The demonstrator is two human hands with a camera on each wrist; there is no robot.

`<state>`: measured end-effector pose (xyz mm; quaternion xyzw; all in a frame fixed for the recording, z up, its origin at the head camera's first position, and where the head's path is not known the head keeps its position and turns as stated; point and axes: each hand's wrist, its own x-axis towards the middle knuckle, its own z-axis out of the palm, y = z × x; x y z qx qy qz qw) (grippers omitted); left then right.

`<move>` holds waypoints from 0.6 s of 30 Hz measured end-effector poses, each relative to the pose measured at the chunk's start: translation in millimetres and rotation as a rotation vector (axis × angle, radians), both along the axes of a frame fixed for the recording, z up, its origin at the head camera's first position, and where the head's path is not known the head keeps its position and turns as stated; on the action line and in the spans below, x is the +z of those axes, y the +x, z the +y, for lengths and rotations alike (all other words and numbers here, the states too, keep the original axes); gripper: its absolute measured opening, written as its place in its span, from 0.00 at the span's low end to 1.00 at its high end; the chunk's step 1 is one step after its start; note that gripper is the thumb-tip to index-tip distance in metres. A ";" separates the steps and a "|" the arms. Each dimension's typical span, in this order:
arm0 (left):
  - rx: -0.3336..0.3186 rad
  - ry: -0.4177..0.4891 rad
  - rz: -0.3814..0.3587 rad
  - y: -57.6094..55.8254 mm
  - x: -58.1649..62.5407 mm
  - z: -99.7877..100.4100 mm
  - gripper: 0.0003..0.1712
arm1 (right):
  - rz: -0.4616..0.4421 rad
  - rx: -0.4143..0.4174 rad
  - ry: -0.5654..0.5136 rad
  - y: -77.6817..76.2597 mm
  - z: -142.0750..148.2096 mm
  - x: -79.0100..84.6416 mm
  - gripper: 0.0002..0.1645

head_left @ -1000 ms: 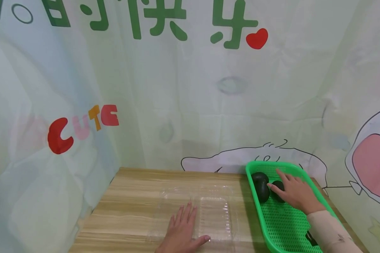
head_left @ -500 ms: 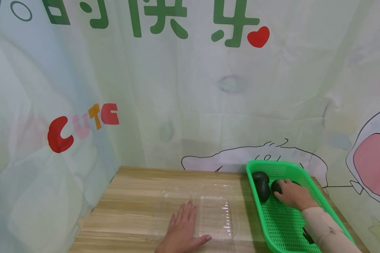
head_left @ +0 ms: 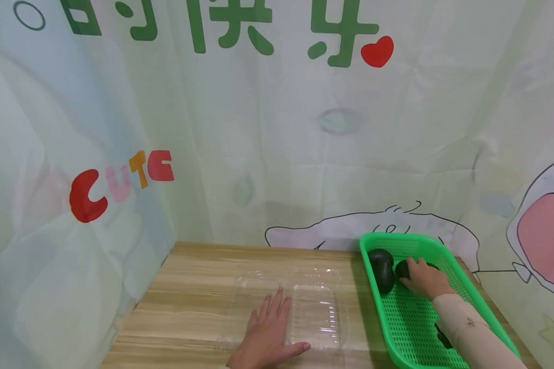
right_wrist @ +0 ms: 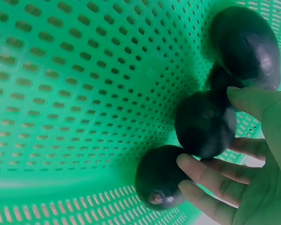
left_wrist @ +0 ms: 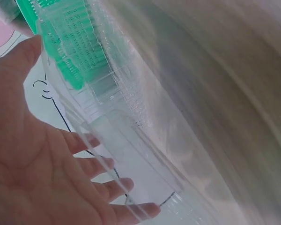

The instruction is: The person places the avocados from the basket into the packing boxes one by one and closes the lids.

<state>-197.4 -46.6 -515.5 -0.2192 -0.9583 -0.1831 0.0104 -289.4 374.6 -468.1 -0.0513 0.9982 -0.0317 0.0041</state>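
Note:
My right hand [head_left: 426, 281] is inside the green basket [head_left: 408, 323], gripping a dark, near-black avocado [right_wrist: 203, 122]. In the right wrist view its thumb lies on one side of the fruit and the fingers [right_wrist: 208, 176] on the other, two fingertips also meeting a lower avocado [right_wrist: 160, 176]. More avocados [head_left: 382, 271] lie against the basket's left wall. On the table, a clear plastic clamshell box [head_left: 315, 307] lies spread out. My left hand [head_left: 265, 333] rests on its left part, fingers extended and thumb pointing right. The left wrist view shows those fingers [left_wrist: 84, 140] along the clear plastic.
The basket stands at the right of the wood-grain table [head_left: 180, 307], close to its back edge. A printed cloth backdrop [head_left: 258, 128] hangs behind and to both sides. A black strap [head_left: 443, 335] shows under my right forearm.
My right hand was spread above the avocados a second ago; it has come down and its fingers have closed around one. My left hand has stayed on the clear box.

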 end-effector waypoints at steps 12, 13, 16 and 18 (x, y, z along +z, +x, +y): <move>-0.001 -0.045 -0.024 -5.7 -0.9 1.3 0.67 | -0.018 -0.028 -0.008 -15.2 -1.6 -8.4 0.37; -0.002 -0.045 -0.025 -5.7 -0.6 1.2 0.67 | -0.022 -0.025 -0.003 -16.3 -1.8 -9.4 0.38; -0.003 -0.048 -0.029 -6.3 -0.1 1.1 0.67 | -0.030 -0.022 -0.004 -19.2 -2.1 -13.1 0.40; -0.007 -0.043 -0.030 -6.7 0.7 0.9 0.67 | -0.033 -0.027 -0.019 -20.7 -2.3 -16.2 0.40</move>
